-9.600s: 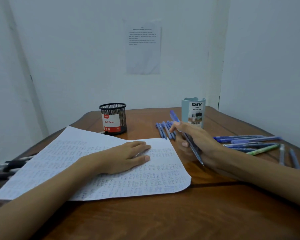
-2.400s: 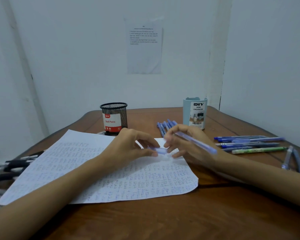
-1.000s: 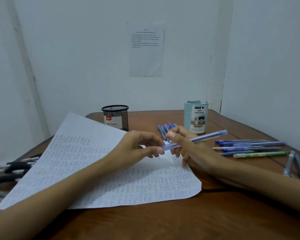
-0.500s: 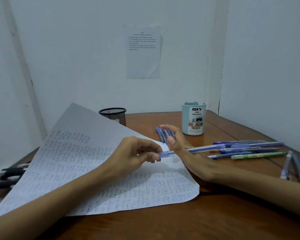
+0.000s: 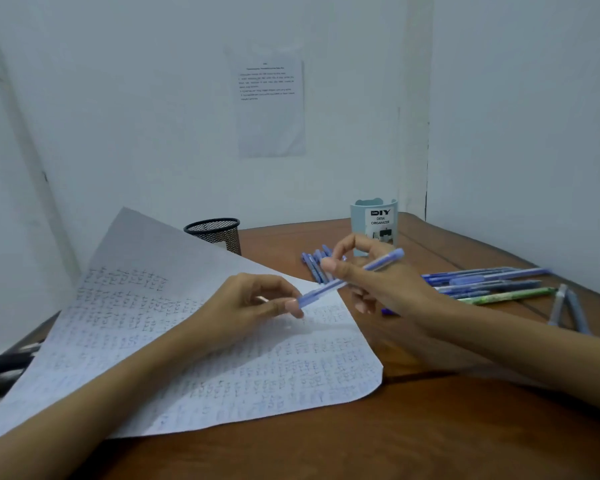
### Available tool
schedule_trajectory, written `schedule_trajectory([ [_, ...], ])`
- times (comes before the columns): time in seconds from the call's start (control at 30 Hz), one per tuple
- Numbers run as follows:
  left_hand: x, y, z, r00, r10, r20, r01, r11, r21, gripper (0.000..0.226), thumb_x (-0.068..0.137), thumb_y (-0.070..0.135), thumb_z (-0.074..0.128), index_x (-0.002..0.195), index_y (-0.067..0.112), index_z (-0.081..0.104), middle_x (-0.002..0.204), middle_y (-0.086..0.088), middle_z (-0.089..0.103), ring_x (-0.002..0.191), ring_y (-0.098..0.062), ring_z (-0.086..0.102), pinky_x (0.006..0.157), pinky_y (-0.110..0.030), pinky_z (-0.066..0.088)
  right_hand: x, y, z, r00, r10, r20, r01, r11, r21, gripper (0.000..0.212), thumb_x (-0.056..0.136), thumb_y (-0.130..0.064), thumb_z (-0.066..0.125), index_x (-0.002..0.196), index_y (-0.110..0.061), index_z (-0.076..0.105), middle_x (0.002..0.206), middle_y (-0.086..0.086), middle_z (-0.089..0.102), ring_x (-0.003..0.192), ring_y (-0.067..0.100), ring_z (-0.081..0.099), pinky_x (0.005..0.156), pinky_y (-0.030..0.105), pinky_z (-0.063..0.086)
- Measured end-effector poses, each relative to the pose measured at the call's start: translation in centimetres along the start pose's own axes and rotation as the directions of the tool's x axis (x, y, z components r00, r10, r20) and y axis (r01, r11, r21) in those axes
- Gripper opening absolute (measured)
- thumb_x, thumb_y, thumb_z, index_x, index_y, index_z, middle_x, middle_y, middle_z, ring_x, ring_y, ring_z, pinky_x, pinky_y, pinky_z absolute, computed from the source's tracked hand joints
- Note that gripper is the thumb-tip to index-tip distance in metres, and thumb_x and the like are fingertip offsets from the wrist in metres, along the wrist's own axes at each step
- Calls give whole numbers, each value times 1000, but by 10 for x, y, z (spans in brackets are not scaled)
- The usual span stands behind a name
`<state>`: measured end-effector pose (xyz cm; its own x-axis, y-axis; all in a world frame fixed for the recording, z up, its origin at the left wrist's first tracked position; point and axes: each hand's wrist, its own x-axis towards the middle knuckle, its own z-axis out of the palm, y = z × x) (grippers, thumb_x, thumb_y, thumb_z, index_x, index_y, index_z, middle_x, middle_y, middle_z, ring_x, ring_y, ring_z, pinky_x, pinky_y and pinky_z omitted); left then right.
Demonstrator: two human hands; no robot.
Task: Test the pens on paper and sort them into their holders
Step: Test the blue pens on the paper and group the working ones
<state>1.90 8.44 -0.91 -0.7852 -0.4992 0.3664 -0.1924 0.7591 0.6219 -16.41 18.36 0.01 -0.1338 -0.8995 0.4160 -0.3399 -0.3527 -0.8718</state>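
Head view: above one paper (image 5: 187, 358), left hand (image 5: 243, 306) and right hand (image 5: 378, 289) pinch one blue pen (image 5: 354, 277); loose pens (image 5: 492, 282) at right too blurred to count; farthest, two holders: mesh holder (image 5: 215, 233) half hidden by paper, pale holder (image 5: 374, 220) partly by the right hand.

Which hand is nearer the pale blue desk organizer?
Right. The right hand is just in front of the organizer, holding a pen; the left hand is farther off, over the paper, pinching the pen's end.

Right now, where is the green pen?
In the head view, the green pen lies on the table at the right, just right of the right hand, at the near edge of the row of blue pens.
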Motion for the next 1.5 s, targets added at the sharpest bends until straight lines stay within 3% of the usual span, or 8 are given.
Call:
schedule_trajectory([
  [0.13,-6,-11,-10,985,-136,109,83,917,391,87,63,87,36,128,31,49,128,21,44,115,5,40,94,-12,32,15,-11,-21,990,-13,-140,16,1000,23,18,82,-29,63,75,-14,57,46,-8,57,40,6,54,37,15,43],
  [0.23,-8,-17,-10,921,-300,246,133,839,527,122,47,98,12,145,27,27,147,10,28,133,-7,25,103,-21,22,42,-6,-32,979,-121,-166,64,947,-314,14,85,-27,66,81,-14,64,60,-9,63,50,5,60,43,10,44],
  [0.43,-9,-5,-8,890,-356,285,156,826,542,60,92,55,34,147,33,22,154,5,19,139,-12,20,104,-22,18,87,37,-25,953,-155,259,278,111,-954,21,98,-22,45,100,-10,63,94,0,51,75,12,49,54,17,27],
  [0.6,-10,0,-10,852,-386,355,144,823,550,51,96,51,28,144,45,15,158,3,6,144,-15,8,112,-31,9,101,54,-18,954,-12,300,299,-78,-951,22,96,-14,47,116,-12,56,110,6,55,99,20,56,67,24,36],
  [0.83,-11,2,-7,842,-400,362,135,806,576,55,92,58,24,145,46,10,158,4,2,144,-16,6,114,-35,7,90,45,-29,962,48,269,270,-25,-962,44,91,-20,57,134,-24,48,121,5,55,107,21,56,82,30,48],
  [1.13,-12,3,-3,862,-342,374,107,844,526,115,43,100,15,142,44,17,155,17,3,141,-5,9,113,-32,11,33,-6,-102,959,262,107,81,108,-991,27,91,-9,52,104,-29,66,95,-9,62,89,7,52,72,24,43],
  [1.33,-13,11,3,873,-319,368,93,851,516,78,76,75,27,144,38,17,154,17,10,136,0,14,108,-21,12,3,2,-123,919,300,255,9,631,-776,19,84,-29,66,103,-24,67,97,-13,65,88,-2,58,71,4,43],
  [1.5,-17,17,3,871,-293,394,81,877,473,71,62,89,25,128,62,20,154,18,11,133,2,14,111,-29,12,0,23,-105,935,192,299,164,513,-843,17,81,-37,69,97,-30,70,98,-12,59,89,5,56,81,31,49],
])
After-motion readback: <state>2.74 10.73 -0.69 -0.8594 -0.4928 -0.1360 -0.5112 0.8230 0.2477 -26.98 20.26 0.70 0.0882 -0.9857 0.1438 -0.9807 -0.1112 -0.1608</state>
